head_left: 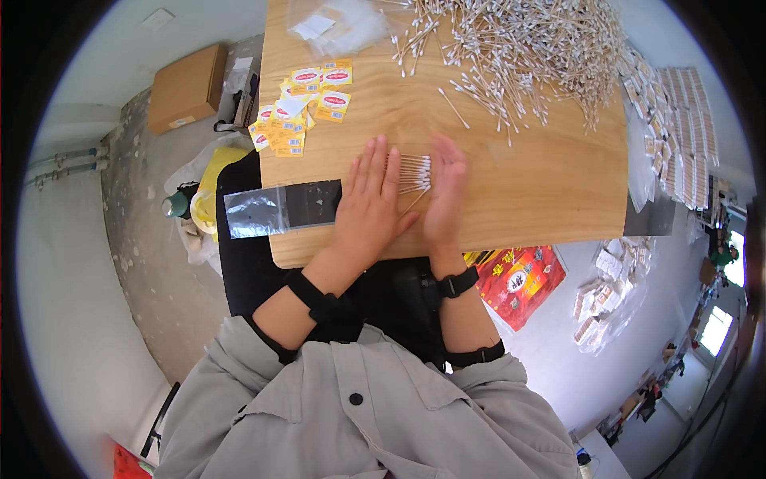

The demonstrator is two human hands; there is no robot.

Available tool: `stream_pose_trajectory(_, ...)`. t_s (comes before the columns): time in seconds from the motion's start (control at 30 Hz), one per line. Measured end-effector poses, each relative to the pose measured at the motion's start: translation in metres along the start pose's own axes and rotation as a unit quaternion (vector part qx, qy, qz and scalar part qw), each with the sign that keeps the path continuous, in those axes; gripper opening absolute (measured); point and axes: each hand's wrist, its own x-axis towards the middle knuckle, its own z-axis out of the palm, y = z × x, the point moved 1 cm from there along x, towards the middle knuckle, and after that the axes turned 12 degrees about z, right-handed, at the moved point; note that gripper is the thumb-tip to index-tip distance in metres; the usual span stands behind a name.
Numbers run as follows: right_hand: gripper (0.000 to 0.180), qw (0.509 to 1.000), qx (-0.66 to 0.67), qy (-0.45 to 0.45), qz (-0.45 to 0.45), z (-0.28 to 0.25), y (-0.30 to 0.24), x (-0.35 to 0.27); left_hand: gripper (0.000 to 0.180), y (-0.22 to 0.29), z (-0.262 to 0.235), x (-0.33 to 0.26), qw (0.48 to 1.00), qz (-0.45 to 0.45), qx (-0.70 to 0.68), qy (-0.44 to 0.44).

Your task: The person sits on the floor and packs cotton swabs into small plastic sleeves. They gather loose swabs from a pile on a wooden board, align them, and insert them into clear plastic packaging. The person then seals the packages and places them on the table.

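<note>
A small row of cotton swabs [414,171] lies side by side on the wooden table [542,191], white tips toward the right. My left hand [365,203] rests flat at the left of the row with fingers stretched out, covering the swabs' other ends. On the opposite side my right hand [447,195] stands on edge close by the white tips, fingers extended and a little blurred; whether it touches them I cannot tell. Beside my left hand lies a clear plastic bag [255,212] next to a dark flat strip [313,203].
A big heap of loose cotton swabs [550,56] covers the table's far right. Yellow printed cards [333,105] and clear bags [343,24] lie at the far left. Packed swab bundles [688,120] sit beyond the right edge. A cardboard box [187,88] is on the floor.
</note>
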Motion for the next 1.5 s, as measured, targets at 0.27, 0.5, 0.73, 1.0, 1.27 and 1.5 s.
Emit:
stream_pose_trajectory(0.27, 0.052, 1.0, 0.027, 0.007, 0.006, -0.025, -0.016, 0.007, 0.111, -0.029, -0.027, -0.01, 1.0, 0.01, -0.008, 0.017)
stream_pose_trajectory(0.5, 0.043, 0.983, -0.177, 0.03, -0.029, 0.004, -0.033, -0.014, 0.122, -0.005, -0.02, -0.028, 0.993, -0.078, 0.073, -0.052)
stream_pose_trajectory(0.73, 0.042, 1.0, -0.023, 0.012, -0.007, 0.005, -0.011, -0.01, 0.119, -0.013, -0.007, -0.01, 0.997, -0.057, 0.057, 0.001)
stream_pose_trajectory(1.0, 0.043, 0.999, -0.001, 0.034, 0.013, -0.001, -0.027, -0.01, 0.113, -0.046, -0.023, 0.001, 0.999, -0.002, 0.049, 0.013)
stream_pose_trajectory(1.27, 0.051, 0.998, 0.053, -0.01, -0.02, -0.001, 0.004, 0.0, 0.098, -0.011, -0.005, -0.009, 0.999, 0.002, 0.027, -0.027)
stream_pose_trajectory(1.5, 0.052, 0.997, 0.065, -0.049, 0.02, 0.01, -0.002, -0.001, 0.099, 0.003, 0.001, -0.011, 1.0, 0.009, 0.002, -0.026)
